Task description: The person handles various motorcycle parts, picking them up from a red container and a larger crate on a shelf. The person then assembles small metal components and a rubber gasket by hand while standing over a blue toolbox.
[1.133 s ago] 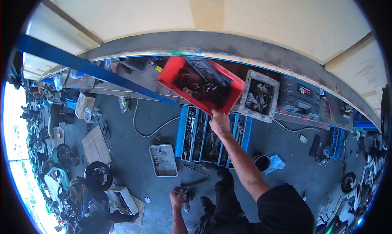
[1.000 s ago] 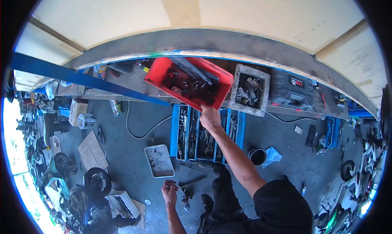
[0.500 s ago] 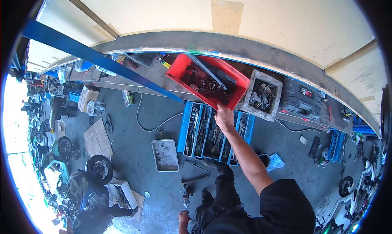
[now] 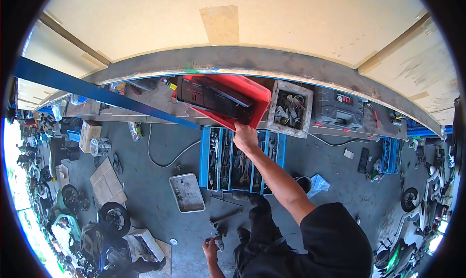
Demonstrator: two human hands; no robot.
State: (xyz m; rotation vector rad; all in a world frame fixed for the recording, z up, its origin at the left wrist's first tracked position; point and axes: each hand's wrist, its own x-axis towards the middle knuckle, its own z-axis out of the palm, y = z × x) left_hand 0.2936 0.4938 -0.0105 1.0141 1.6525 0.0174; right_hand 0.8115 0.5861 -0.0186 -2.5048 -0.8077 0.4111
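Observation:
My right hand [image 4: 245, 138] is closed on the near rim of a red plastic bin [image 4: 264, 94], which sits at the shelf's edge. Inside lies a black flat case-like piece [image 4: 206, 96], covering most of the bin's left part and whatever is beneath it. Low in the view, my left hand [image 4: 210, 250] has its fingers curled together beside a metal tool [image 4: 219, 243] on the floor; I cannot make out what is in them. Below the bin stands an open blue cantilever toolbox [image 4: 205, 156] full of wrenches and other hand tools.
Right of the bin are a grimy white box of metal parts [image 4: 276, 125] and a dark tool case [image 4: 340, 108]. A metal tray [image 4: 188, 193] lies left of the toolbox. A blue bar [image 4: 107, 93] slants across the left. Wheels [image 4: 115, 218] and cardboard [image 4: 108, 181] lie farther left.
The black piece, earlier against the bin's far wall, now lies across the bin over the small parts. My right hand keeps its hold on the rim. My left hand has risen slightly.

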